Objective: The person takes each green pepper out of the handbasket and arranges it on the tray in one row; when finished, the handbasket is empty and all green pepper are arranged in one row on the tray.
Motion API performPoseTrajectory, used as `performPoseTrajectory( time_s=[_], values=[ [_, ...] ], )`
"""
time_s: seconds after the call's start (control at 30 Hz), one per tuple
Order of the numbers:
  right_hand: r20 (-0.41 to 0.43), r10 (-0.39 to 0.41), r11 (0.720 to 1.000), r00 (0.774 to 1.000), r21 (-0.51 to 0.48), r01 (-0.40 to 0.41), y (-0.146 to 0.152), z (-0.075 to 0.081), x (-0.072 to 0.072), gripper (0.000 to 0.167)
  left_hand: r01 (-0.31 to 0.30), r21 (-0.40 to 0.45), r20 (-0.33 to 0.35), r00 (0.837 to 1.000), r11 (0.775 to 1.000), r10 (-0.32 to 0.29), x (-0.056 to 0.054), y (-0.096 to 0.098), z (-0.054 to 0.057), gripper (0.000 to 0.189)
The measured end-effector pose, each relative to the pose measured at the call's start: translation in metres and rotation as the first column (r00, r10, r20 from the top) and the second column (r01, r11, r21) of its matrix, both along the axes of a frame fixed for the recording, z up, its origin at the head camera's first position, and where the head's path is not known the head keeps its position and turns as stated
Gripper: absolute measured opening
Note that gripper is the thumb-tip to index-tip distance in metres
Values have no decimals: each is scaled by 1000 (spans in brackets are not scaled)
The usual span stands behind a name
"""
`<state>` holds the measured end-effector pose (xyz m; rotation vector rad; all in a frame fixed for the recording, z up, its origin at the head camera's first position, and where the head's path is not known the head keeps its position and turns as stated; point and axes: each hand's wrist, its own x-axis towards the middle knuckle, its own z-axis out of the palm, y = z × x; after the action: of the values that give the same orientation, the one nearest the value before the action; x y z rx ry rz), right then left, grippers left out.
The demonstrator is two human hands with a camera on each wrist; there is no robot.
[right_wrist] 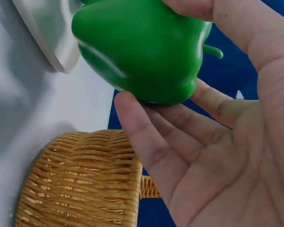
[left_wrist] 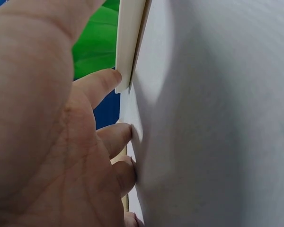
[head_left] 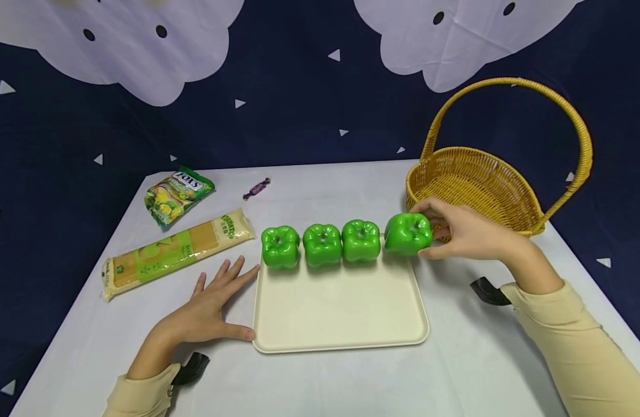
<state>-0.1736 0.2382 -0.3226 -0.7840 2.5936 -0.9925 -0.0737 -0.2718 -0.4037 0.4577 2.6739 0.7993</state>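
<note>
My right hand point(head_left: 468, 231) holds a green bell pepper point(head_left: 407, 233) between thumb and fingers, tilted over the far right corner of the cream tray point(head_left: 340, 313). In the right wrist view this pepper point(right_wrist: 142, 52) shows its stem pointing right, with fingertips along its lower side. Three more green peppers stand in a row along the tray's far edge: a left one point(head_left: 280, 247), a middle one point(head_left: 322, 245) and a right one point(head_left: 361, 240). My left hand point(head_left: 207, 310) lies with spread fingers at the tray's left edge, thumb and index fingertip touching its rim point(left_wrist: 125, 52).
A wicker basket point(head_left: 473, 153) with a tall handle stands at the back right, close behind my right hand. To the left lie a pack of noodles point(head_left: 179, 252), a green Fox's candy bag point(head_left: 178, 196) and a purple wrapped candy point(head_left: 257, 189). A dark cloth hangs behind the table.
</note>
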Motion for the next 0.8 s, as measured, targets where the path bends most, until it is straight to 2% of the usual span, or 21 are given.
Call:
performPoseTrajectory(
  time_s=[0.27,0.63,0.8],
  values=[
    [11,3,999,1000,49,-4,-4,-3,-1,72,1,2,5,1000,1000,-1,2,0,1,125],
    [124,17,1000,992,9,-18,-9,-9,-9,73,-5,10,9,1000,1000,5,4,-1,0,125],
    [106,40,999,994,14,-42,-10,-11,-9,78,4,8,2,1000,1000,-4,2,-1,-1,125]
  ],
)
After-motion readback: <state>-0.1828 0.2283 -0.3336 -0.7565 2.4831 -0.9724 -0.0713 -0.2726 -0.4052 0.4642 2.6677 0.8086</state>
